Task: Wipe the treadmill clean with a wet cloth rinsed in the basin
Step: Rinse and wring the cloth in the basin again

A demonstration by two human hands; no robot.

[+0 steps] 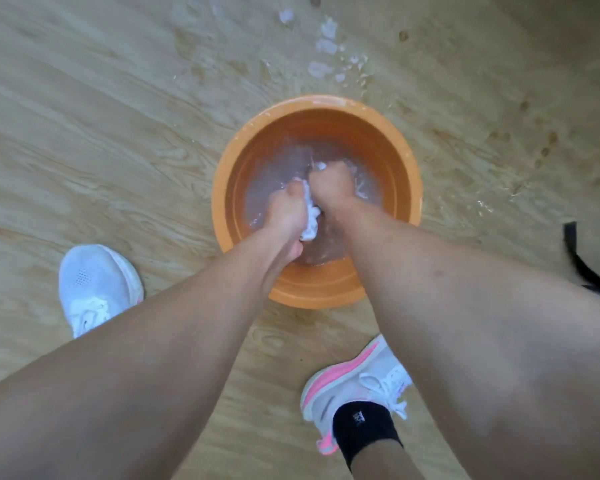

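An orange round basin (392,147) with water in it stands on the wooden floor. Over the water, my left hand (286,211) and my right hand (329,183) both grip a white wet cloth (310,221), bunched into a twisted roll between them. The right fist holds the far end of the cloth, the left fist the near end. No treadmill shows in this view.
The wooden floor (101,150) beyond the basin is wet, with puddles and splashes (326,46). My white shoes stand at the left (94,285) and near right (357,386) of the basin. A black strap (582,261) lies at the right edge.
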